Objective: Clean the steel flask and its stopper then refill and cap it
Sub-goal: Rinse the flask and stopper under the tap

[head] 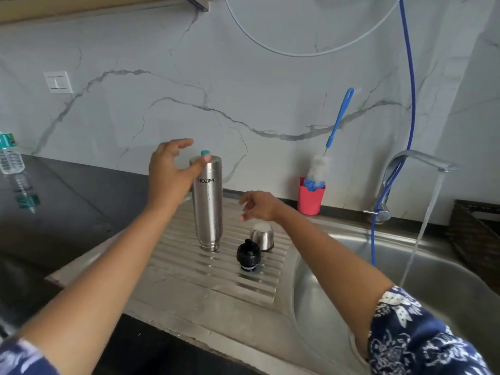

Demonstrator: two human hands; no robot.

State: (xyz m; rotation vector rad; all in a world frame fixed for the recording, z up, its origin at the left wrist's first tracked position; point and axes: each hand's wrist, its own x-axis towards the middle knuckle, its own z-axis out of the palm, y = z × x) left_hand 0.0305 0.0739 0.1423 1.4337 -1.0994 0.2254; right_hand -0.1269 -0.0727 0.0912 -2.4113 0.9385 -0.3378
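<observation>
Head | one flask [207, 204] inverted | one stopper [248, 255] | one cup [262, 236]

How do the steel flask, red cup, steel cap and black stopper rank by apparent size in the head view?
1. steel flask, clearly largest.
2. red cup.
3. black stopper and steel cap: look alike, and a hand partly hides the cap, so unranked.

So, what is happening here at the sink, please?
A person is washing a steel flask. It stands upside down, mouth down, on the ribbed draining board, with water drops on it. The left hand is at its upturned base, thumb touching it; the right hand hovers open above the steel cup. The black stopper lies beside the cup. The tap is running into the sink. Refilling and capping are not yet done.
</observation>
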